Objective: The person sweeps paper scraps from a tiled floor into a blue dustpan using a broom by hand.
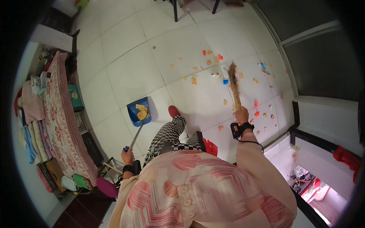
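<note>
My left hand (127,156) grips the handle of a blue long-handled dustpan (145,102) at the lower left. Crumpled yellow and orange paper scraps (142,112) lie inside the pan. In my right hand (241,114) is a short straw hand broom (234,85), its bristles pointing away from me over the tiles. Scattered around the broom are paper scraps, among them a blue piece (225,82), a red piece (255,105) and a blue-and-white wrapper (264,68). Several orange bits (209,62) lie beyond the broom to the left.
White floor tiles (122,74) spread ahead. On the left stands a long surface under a floral cloth (61,114), with folded clothes beside it. A magenta round seat (107,187) is near my left arm. Dark-panelled doors (319,62) and a doorway border the right. Dark furniture legs (175,11) stand far ahead.
</note>
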Motion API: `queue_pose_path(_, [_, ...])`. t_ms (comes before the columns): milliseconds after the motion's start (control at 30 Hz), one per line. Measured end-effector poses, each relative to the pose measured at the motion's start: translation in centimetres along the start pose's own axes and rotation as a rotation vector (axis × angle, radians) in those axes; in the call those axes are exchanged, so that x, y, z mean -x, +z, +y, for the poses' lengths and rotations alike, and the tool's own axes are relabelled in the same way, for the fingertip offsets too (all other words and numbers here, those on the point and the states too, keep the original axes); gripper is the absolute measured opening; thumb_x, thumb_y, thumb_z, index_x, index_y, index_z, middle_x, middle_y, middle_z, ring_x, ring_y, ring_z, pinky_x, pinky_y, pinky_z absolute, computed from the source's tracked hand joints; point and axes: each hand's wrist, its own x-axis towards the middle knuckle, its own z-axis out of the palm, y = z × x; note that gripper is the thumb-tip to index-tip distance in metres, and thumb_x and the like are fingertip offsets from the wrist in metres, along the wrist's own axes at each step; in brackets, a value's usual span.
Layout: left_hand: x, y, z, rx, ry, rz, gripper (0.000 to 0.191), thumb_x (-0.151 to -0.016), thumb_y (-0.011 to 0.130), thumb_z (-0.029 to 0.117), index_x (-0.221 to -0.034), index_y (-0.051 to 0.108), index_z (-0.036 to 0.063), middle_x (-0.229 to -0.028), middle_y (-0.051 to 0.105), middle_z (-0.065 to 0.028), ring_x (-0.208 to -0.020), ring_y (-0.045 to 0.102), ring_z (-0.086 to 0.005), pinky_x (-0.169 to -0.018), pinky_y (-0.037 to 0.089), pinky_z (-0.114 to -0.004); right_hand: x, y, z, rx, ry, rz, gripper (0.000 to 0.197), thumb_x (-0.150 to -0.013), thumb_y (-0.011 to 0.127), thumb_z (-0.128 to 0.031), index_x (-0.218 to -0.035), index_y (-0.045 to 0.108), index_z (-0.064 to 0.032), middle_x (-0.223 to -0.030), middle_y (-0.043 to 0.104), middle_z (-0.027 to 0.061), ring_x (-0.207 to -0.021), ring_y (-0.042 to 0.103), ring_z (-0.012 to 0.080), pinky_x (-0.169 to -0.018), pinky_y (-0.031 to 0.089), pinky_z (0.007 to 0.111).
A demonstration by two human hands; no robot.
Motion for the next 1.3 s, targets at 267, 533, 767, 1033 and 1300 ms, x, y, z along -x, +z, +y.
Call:
queue_pose_path(267, [-6.6,-1.9,2.4,0.062,-0.058,0.03,0.009,-0.068,0.053,0.01,-0.069,0.044,0.0082,-0.045,0.038,0.0023,-0.031,0.035,-0.0076,-0.028,0.027,-0.023,5.7,4.2,-11.0,-0.303,-0.081,-0.272,0.035,-0.064,0.052,-0.01,-0.098,0.051,-0.0046,-0.062,0.054,0.01,-0.053,0.052,0.0217,-0.048,0.042,0.031])
queue_pose_path(533, [-10.0,-4.0,4.3,0.036,-0.094,-0.075,0.012,-0.071,0.054,0.012,-0.079,0.048,0.006,-0.048,0.04,0.0024,-0.033,0.035,-0.0072,-0.029,0.028,-0.022,0.3,14.5,-19.2,-0.462,-0.058,-0.719,0.031,-0.069,0.057,-0.011,-0.097,0.052,0.0005,-0.061,0.051,0.004,-0.043,0.048,0.0123,-0.037,0.038,0.024])
queue_pose_path(767, [-10.0,-4.4,5.0,-0.023,-0.106,0.01,0.017,-0.072,0.054,0.012,-0.086,0.05,0.0036,-0.05,0.042,0.0019,-0.034,0.036,-0.0069,-0.03,0.029,-0.022,-4.0,9.0,-15.5,-0.539,0.119,-0.432,0.016,-0.066,0.055,-0.006,-0.081,0.055,-0.0003,-0.055,0.049,0.0036,-0.04,0.045,0.0116,-0.037,0.036,0.024])
queue_pose_path(1033, [-11.8,-3.4,3.8,0.036,-0.131,0.055,0.016,-0.07,0.055,0.01,-0.084,0.051,0.0032,-0.051,0.044,0.0013,-0.038,0.038,-0.0077,-0.032,0.029,-0.023,0.2,6.3,-22.8,-0.735,0.144,-0.274,0.037,-0.068,0.053,-0.005,-0.104,0.047,-0.0063,-0.048,0.044,0.0025,-0.033,0.041,0.0114,-0.027,0.029,0.025])
queue_pose_path(1300, [-11.3,-0.5,7.8,-0.006,-0.133,0.085,0.017,-0.071,0.055,0.01,-0.085,0.051,0.0039,-0.05,0.043,0.0015,-0.036,0.037,-0.0068,-0.031,0.028,-0.022,-6.2,14.6,-33.2,-0.638,0.077,-0.745,0.033,-0.074,0.053,-0.01,-0.105,0.047,-0.0042,-0.06,0.049,0.0065,-0.041,0.044,0.0115,-0.033,0.033,0.021])
